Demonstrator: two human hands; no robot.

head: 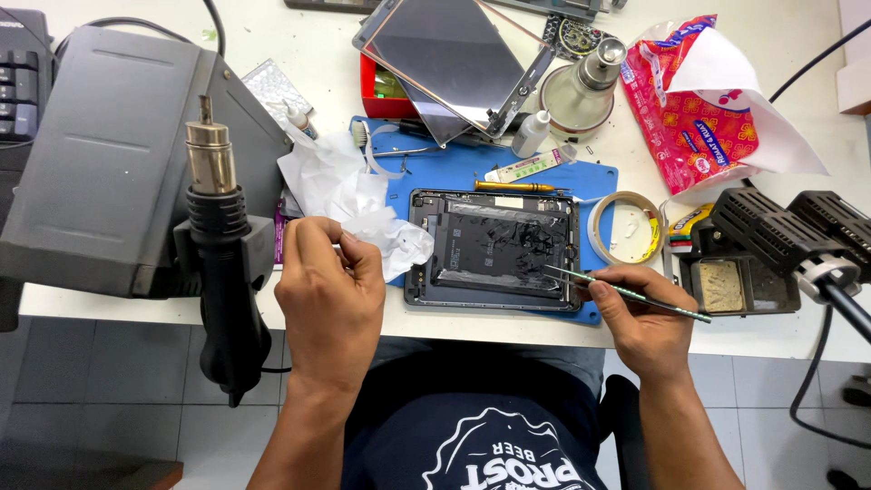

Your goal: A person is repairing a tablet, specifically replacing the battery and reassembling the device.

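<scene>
Right hand (640, 318): grip pinching tweezers (626, 291), tips resting on the opened tablet (494, 249) just leftward. Left hand (328, 290): grip pinching crumpled tissue (363, 195) beside the tablet's left edge.

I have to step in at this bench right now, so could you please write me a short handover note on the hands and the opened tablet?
Left hand: closed on crumpled white tissue, at the left edge of the opened tablet.
Right hand: pinching tweezers, tips at the tablet's right edge.
The tablet lies back open on the blue mat; its screen panel rests apart behind.
Done: screen off, inside exposed.
Left: the black inner part is still in the shell.
</scene>
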